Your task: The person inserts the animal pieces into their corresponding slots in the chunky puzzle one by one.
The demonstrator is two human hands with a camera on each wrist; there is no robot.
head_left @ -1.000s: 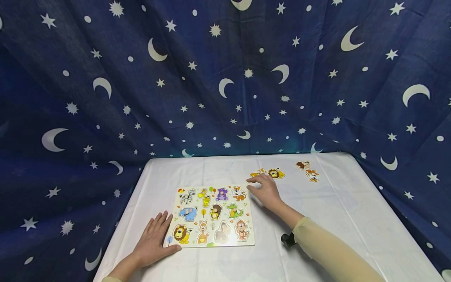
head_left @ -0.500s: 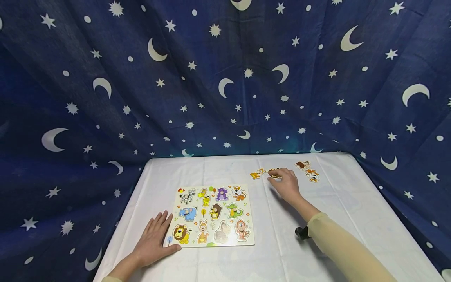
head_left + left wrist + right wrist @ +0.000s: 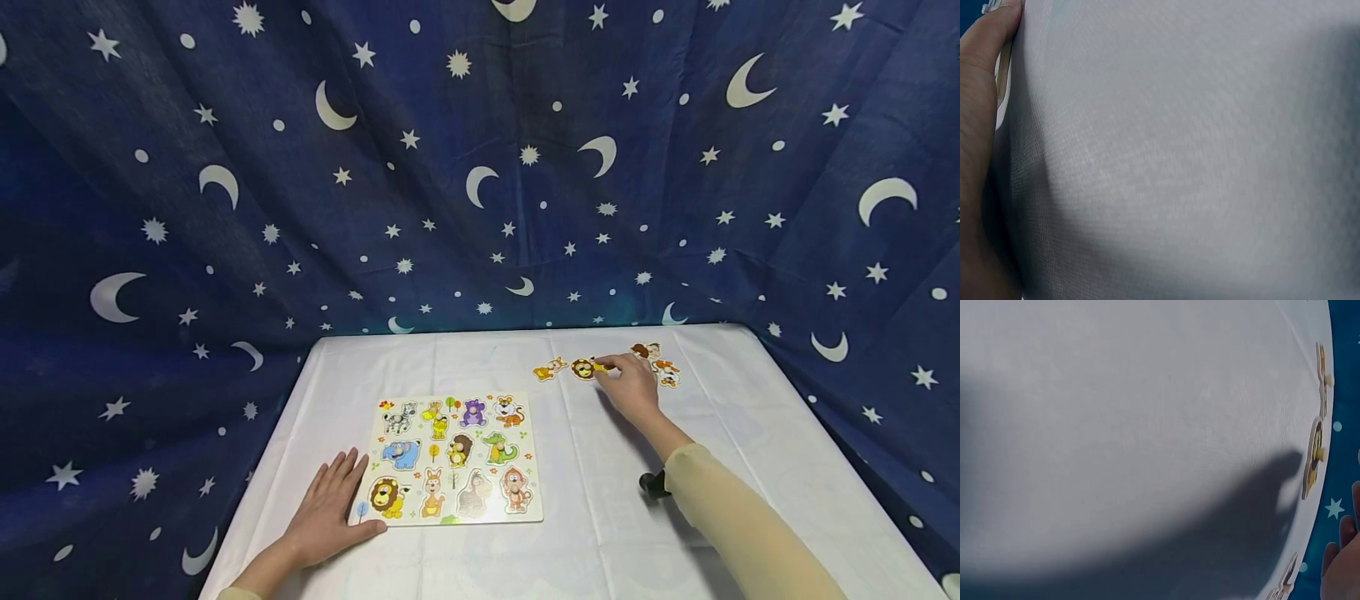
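Observation:
My left hand [image 3: 327,512] rests flat on the table, fingers spread, thumb at the lower left corner of a white animal puzzle board [image 3: 536,467]. In the left wrist view, the left thumb [image 3: 979,56] lies against the board's edge. My right hand [image 3: 632,387] hovers just right of a loose lion puzzle piece [image 3: 582,368], thumb and forefinger slightly bent with nothing between them. The right wrist view shows the right hand [image 3: 1344,559] raised apart from the lion piece [image 3: 1312,465] and its knob. A kangaroo piece [image 3: 548,370] lies left of the lion.
An orange-and-white animal piece [image 3: 666,374] and a brown-haired piece [image 3: 642,351] lie beyond the right hand, partly covered. A white cloth [image 3: 465,358] covers the table. Behind hangs a dark blue curtain [image 3: 420,208] with moons and stars. Something black [image 3: 652,485] sits under the right wrist.
My right hand has moved right from the board's upper right corner, passing over the kangaroo and lion pieces, which now show again. The left hand has stayed put.

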